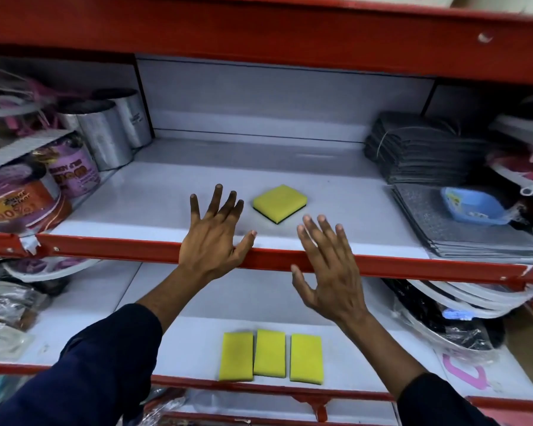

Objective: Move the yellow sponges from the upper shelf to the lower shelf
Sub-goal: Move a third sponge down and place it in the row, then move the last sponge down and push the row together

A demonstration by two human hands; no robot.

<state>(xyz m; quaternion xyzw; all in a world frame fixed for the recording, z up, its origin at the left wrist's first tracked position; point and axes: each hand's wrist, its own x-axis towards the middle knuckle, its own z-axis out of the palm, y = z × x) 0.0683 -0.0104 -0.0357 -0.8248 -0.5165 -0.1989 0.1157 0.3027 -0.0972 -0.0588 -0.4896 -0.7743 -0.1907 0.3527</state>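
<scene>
One yellow sponge with a dark underside (280, 202) lies on the white upper shelf (166, 192), near its front. Three yellow sponges lie side by side on the lower shelf (191, 342): the left one (236, 356), the middle one (269, 353) and the right one (306, 358). My left hand (214, 233) is spread open over the upper shelf's red front edge, just left of the lone sponge. My right hand (328, 269) is open too, fingers apart, below and right of that sponge. Neither hand touches a sponge.
Metal tins and purple-labelled packs (74, 167) crowd the upper shelf's left end. A stack of dark grey pads (425, 149), grey mats and a blue plastic dish (473, 206) fill its right end. Wrapped goods sit at both ends of the lower shelf. A red beam (259, 29) runs overhead.
</scene>
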